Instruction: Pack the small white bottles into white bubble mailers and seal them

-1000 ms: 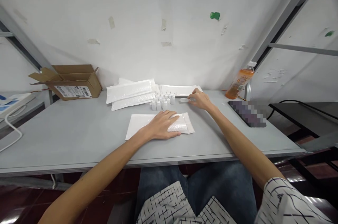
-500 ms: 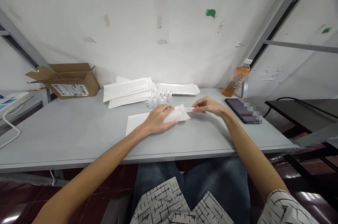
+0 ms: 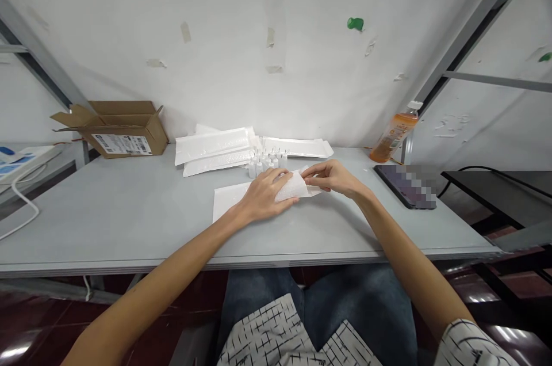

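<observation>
Left hand (image 3: 264, 198) lifted white bubble-mailer envelope (image 3: 297, 186) off grey worktop (image 3: 129, 210), fingers gripping it; right hand (image 3: 334, 177) fingers pinched at envelope's mouth. Small white bottles (image 3: 266, 163) behind envelope apparently unpacked.

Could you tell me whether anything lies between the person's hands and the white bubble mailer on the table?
Nothing visible does. The left hand already rests on the white bubble mailer, and the right hand grips its open end. The small white bottles stand just behind it, out of the way.
</observation>
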{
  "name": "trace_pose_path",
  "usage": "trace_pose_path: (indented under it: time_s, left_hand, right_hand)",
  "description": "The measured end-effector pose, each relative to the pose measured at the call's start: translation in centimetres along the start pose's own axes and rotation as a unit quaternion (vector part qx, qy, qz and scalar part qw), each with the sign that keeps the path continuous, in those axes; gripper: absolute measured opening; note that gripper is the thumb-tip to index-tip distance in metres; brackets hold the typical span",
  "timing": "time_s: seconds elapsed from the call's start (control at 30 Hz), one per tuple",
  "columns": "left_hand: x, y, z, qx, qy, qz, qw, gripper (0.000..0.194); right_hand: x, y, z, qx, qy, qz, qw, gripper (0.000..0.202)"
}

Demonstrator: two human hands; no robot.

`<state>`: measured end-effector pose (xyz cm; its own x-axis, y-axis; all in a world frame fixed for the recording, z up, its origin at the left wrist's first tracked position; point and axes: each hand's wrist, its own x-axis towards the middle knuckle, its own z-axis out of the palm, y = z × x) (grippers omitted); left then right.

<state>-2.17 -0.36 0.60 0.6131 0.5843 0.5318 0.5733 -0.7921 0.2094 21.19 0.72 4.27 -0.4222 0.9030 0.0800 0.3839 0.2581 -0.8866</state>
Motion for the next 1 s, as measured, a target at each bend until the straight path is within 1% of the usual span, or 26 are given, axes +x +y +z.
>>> trace_pose_path:
  time_s: [0.07, 0.13, 0.2, 0.33, 0.37, 0.4, 0.43, 0.47, 0.53, 0.57, 0.6, 0.63, 0.67, 0.73, 0.8, 0.83, 0.9, 0.93, 1.0]
  left_hand:
    - [0.0, 0.1, -0.1, 0.000, 0.006, -0.001, 1.000, 0.052]
    - [0.0, 0.2, -0.3, -0.003, 0.010, 0.001, 1.000, 0.054]
    - [0.0, 0.3, -0.4, -0.010, 0.013, 0.000, 1.000, 0.054]
    - [0.1, 0.3, -0.9, -0.017, 0.027, -0.003, 0.999, 0.053]
    - [0.2, 0.2, -1.0, -0.017, 0.035, 0.000, 0.999, 0.052]
    - [0.3, 0.1, -1.2, -0.016, 0.045, 0.001, 0.999, 0.053]
    - [0.4, -0.1, -1.5, -0.016, 0.057, 0.001, 0.998, 0.053]
    - [0.5, -0.1, -1.8, -0.016, 0.072, -0.001, 0.997, 0.054]
    - [0.6, -0.2, -2.8, -0.018, 0.102, -0.010, 0.995, 0.053]
    - [0.6, -0.2, -3.3, -0.019, 0.116, -0.015, 0.993, 0.053]
    - [0.6, -0.1, -3.8, -0.020, 0.128, -0.018, 0.991, 0.052]
    - [0.5, 0.0, -4.3, -0.020, 0.138, -0.020, 0.990, 0.051]
    - [0.4, 0.0, -4.7, -0.019, 0.142, -0.021, 0.989, 0.051]
    - [-0.1, 0.1, -5.2, -0.008, 0.133, -0.016, 0.991, 0.053]
    - [-1.0, 0.1, -5.2, 0.016, 0.096, -0.007, 0.995, 0.060]
    - [-1.7, 0.0, -5.1, 0.031, 0.070, -0.004, 0.997, 0.068]
    - [-3.1, -0.3, -4.9, 0.065, 0.013, -0.008, 0.998, 0.085]
    - [-3.9, -0.5, -4.9, 0.082, -0.012, -0.015, 0.996, 0.090]
    - [-5.2, -1.1, -5.4, 0.117, -0.036, -0.034, 0.992, 0.088]
  right_hand:
    - [0.0, -0.2, 0.0, 0.019, 0.025, -0.001, 1.000, 0.028]
    - [0.2, -0.5, 0.3, 0.023, 0.034, -0.005, 0.999, 0.026]
    - [0.4, -1.0, 0.8, 0.006, 0.026, -0.004, 1.000, 0.026]
    - [0.7, -2.0, 1.6, -0.026, -0.016, -0.002, 1.000, 0.029]
    - [0.8, -2.2, 1.7, -0.029, -0.009, -0.008, 1.000, 0.030]
    - [0.8, -2.4, 1.7, -0.030, 0.019, -0.020, 0.999, 0.031]
    - [0.7, -2.6, 1.6, -0.029, 0.065, -0.036, 0.997, 0.032]
    - [0.7, -2.8, 1.5, -0.028, 0.124, -0.054, 0.990, 0.035]
    - [0.5, -3.3, 1.2, -0.025, 0.251, -0.077, 0.965, 0.041]
    - [0.4, -3.6, 1.1, -0.025, 0.299, -0.077, 0.951, 0.043]
    - [0.2, -3.8, 1.1, -0.025, 0.327, -0.072, 0.942, 0.045]
    - [0.1, -4.1, 1.2, -0.024, 0.334, -0.062, 0.940, 0.045]
    - [0.0, -4.3, 1.3, -0.020, 0.316, -0.049, 0.947, 0.044]
    - [-0.2, -4.5, 2.0, 0.007, 0.223, -0.020, 0.975, 0.039]
    - [-0.2, -4.4, 2.9, 0.055, 0.124, 0.002, 0.991, 0.032]
    - [-0.1, -4.2, 3.3, 0.082, 0.095, 0.011, 0.992, 0.029]
    - [0.2, -3.9, 4.1, 0.135, 0.081, 0.021, 0.987, 0.027]
    - [0.3, -3.9, 4.4, 0.158, 0.079, 0.023, 0.984, 0.027]
    - [0.6, -3.9, 4.7, 0.188, 0.056, 0.018, 0.980, 0.032]
